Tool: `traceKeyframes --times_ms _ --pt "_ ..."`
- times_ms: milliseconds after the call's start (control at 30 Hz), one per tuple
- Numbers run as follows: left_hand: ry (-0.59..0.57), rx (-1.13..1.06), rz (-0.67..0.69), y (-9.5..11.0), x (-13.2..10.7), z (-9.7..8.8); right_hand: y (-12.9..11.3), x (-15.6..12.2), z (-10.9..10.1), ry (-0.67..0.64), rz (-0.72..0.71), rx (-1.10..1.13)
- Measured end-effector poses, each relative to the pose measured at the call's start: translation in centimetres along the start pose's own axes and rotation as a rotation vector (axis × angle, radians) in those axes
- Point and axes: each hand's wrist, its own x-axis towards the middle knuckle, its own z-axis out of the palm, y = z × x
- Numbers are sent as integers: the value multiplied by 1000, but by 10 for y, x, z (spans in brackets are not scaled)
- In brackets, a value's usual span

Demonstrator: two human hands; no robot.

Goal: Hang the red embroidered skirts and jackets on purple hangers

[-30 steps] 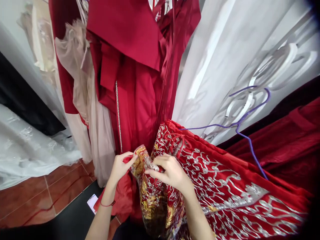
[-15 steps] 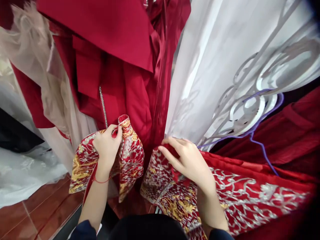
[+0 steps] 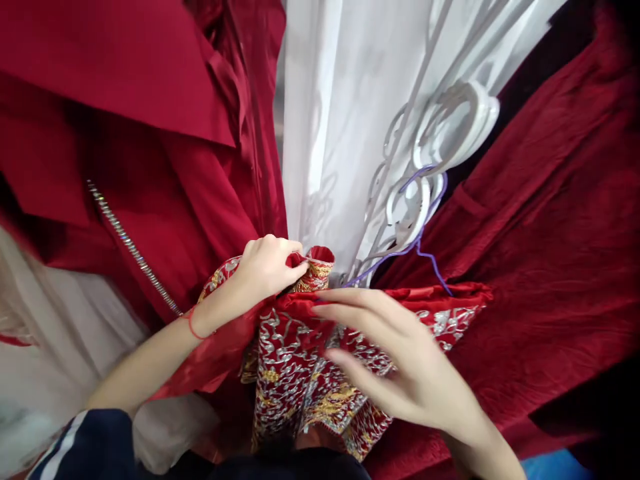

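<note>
My left hand [image 3: 270, 267] pinches the edge of a red collar piece [image 3: 320, 272] with gold and silver embroidery and a small upright neckband. Most of that piece is hidden behind my forearm and the skirt in front. Just to its right, my right hand [image 3: 405, 353] hovers over a red embroidered skirt [image 3: 290, 367], fingers spread and slightly blurred. The skirt has a plain red satin waistband along its top and hangs in folds. Whether the right fingertips touch the waistband, I cannot tell.
White hangers [image 3: 445, 133] hang on the right, with a purple cord [image 3: 425, 233] looped through them down to the skirt. Behind stand a white curtain-like cloth [image 3: 345, 120] and dark red garments [image 3: 560, 220]. A beaded strip [image 3: 135, 250] lies on red cloth at left.
My left hand has carried the collar piece rightward, up against the skirt. My right hand has come off the skirt's top edge and spread its fingers. The view has turned right.
</note>
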Motion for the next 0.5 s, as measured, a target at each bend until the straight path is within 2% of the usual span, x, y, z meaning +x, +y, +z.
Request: traceKeyframes --times_ms 100,133,167,200,267,333,400,500 --pt "-6 -4 67 17 17 -9 37 -27 -44 519 293 -316" --pt "15 3 87 23 23 -10 56 -33 -58 603 391 -416" --pt "34 12 109 29 29 -12 77 -39 -71 553 495 -385" --pt "49 21 131 36 35 -12 97 -43 -82 370 602 -219" --pt "43 38 172 50 46 -12 130 -45 -98 -191 782 179" --pt "-6 47 211 64 57 -11 147 -41 -105 -540 853 381" --pt "-82 45 263 74 68 -9 150 -31 -102 -741 839 463" --pt "-256 9 324 81 84 -4 144 -14 -86 -880 774 498"
